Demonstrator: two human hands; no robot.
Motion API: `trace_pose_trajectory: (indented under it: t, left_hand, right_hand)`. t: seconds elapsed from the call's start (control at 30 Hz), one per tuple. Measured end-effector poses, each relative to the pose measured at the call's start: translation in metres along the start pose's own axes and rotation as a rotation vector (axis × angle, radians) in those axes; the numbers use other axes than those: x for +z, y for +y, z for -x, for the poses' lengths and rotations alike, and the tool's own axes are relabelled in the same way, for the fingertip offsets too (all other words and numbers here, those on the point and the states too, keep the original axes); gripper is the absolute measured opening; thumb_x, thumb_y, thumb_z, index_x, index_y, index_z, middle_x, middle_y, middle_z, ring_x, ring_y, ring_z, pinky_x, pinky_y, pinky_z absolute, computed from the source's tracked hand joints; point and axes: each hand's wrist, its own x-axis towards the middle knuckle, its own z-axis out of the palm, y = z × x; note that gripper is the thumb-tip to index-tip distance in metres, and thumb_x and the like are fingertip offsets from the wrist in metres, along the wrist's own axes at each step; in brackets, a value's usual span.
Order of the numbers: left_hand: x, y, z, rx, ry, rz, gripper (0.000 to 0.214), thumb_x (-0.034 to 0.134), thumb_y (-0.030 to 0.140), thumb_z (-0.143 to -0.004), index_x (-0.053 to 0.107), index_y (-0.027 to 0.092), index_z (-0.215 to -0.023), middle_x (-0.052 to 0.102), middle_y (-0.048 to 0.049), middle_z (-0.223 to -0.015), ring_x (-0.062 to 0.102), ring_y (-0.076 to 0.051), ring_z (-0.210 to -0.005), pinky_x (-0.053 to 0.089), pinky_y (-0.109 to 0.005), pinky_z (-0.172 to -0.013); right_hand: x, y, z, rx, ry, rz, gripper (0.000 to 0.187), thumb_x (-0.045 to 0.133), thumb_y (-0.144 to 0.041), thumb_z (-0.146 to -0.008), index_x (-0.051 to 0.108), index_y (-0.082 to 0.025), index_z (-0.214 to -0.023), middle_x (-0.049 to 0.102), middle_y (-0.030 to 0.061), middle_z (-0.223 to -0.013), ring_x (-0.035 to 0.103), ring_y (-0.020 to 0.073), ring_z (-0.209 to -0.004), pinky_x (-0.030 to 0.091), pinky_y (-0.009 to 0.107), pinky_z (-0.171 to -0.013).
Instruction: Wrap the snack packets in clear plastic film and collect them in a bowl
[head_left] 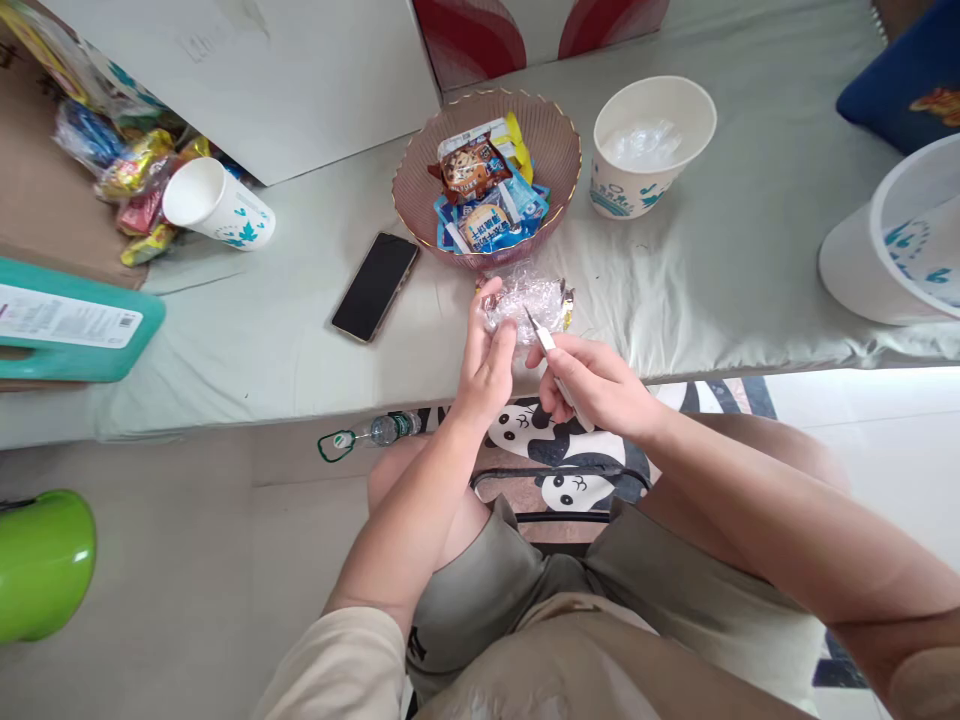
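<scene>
My left hand (490,350) grips the near left side of a crinkly bundle in clear plastic wrap (534,300), thumb on top. Gold and dark bits show at the bundle's right end, but its contents cannot be made out. My right hand (589,380) is closed round a white utility knife (553,352). The knife's dark pointed tip is over the wrap; whether it touches is unclear. Just behind the bundle stands a pink ribbed bowl with a gold rim (409,185), holding several packaged snacks (487,190).
A black phone (375,287) lies left of the bowl. A paper bucket (630,195) with clear plastic inside stands right of it. Farther out are a tipped paper cup (221,205), a teal jug (135,330), a white bucket (862,250) and a large white box (285,80).
</scene>
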Motion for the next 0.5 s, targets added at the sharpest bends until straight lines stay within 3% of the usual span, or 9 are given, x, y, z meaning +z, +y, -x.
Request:
trace_pose_trajectory:
  t: [0.1,0.17,0.37,0.43,0.5]
  left_hand:
    - [0.005,0.0,0.003,0.051,-0.021,0.068,0.055,0.055,0.066,-0.1,0.06,0.032,-0.142,0.067,-0.0068,-0.138,0.06,-0.025,-0.136,0.044,-0.039,-0.118]
    - [0.008,0.002,0.005,0.036,0.016,0.106,0.053,0.056,0.065,-0.1,0.062,0.033,-0.141,0.067,-0.0066,-0.139,0.06,-0.025,-0.137,0.045,-0.039,-0.118]
    - [0.005,0.014,-0.005,-0.205,0.21,0.366,0.046,0.066,0.058,-0.095,0.068,0.034,-0.134,0.075,-0.0039,-0.125,0.07,-0.024,-0.12,0.059,-0.03,-0.089]
    - [-0.003,0.023,-0.014,-0.262,0.281,0.499,0.042,0.063,0.052,-0.096,0.069,0.03,-0.132,0.076,-0.005,-0.123,0.07,-0.023,-0.121,0.059,-0.028,-0.087]
    - [-0.014,0.033,-0.023,-0.301,0.329,0.615,0.042,0.057,0.05,-0.098,0.068,0.027,-0.131,0.076,-0.0071,-0.124,0.069,-0.022,-0.125,0.06,-0.028,-0.091]
  right_hand:
    - [0.003,-0.001,-0.002,0.084,0.042,0.016,0.057,0.059,-0.075,-0.089,0.059,-0.018,-0.08,0.064,-0.0002,-0.058,0.058,0.0088,-0.045,0.044,0.02,-0.044]
    - [0.002,-0.002,-0.003,0.113,0.052,0.026,0.057,0.062,-0.074,-0.087,0.058,-0.018,-0.073,0.065,0.0017,-0.06,0.059,0.0088,-0.047,0.046,0.02,-0.045]
    - [0.004,0.0,-0.002,0.237,-0.028,0.054,0.049,0.06,-0.063,-0.093,0.061,-0.018,-0.073,0.068,0.003,-0.064,0.063,0.0104,-0.052,0.052,0.023,-0.052]
    - [0.007,0.0,0.0,0.29,-0.061,0.117,0.046,0.058,-0.059,-0.095,0.06,-0.018,-0.073,0.069,0.0036,-0.065,0.063,0.0116,-0.052,0.049,0.024,-0.05]
    - [0.004,-0.004,0.004,0.244,-0.078,0.233,0.047,0.055,-0.058,-0.097,0.059,-0.019,-0.071,0.068,0.0036,-0.063,0.061,0.0125,-0.051,0.045,0.025,-0.048]
